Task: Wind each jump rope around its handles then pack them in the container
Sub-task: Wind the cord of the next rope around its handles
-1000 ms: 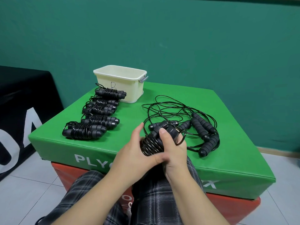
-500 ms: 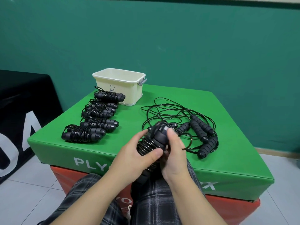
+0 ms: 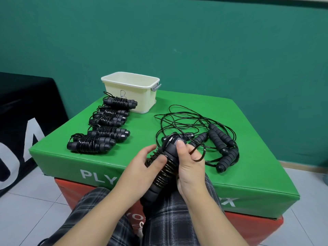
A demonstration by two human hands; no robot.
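Note:
A black jump rope (image 3: 164,170), its cord coiled around the paired foam handles, is held upright and tilted over the front edge of the green box. My left hand (image 3: 142,165) grips the coiled part from the left, thumb on the coils. My right hand (image 3: 190,166) holds the handles' upper part from the right, with a small cord loop around its fingers. Several wound rope bundles (image 3: 92,143) lie in a row at the left. Loose tangled jump ropes (image 3: 218,139) lie at the right. The cream container (image 3: 131,94) stands at the back.
The green padded box (image 3: 239,174) rests on a red box (image 3: 248,226). My plaid-trousered legs (image 3: 170,219) are just under its front edge. A black banner (image 3: 21,121) stands at the left, a green wall behind, tiled floor around.
The bundle in my hands has swung from lying nearly level to standing more upright, its lower end down toward my lap. My right thumb has moved up to the handle tops.

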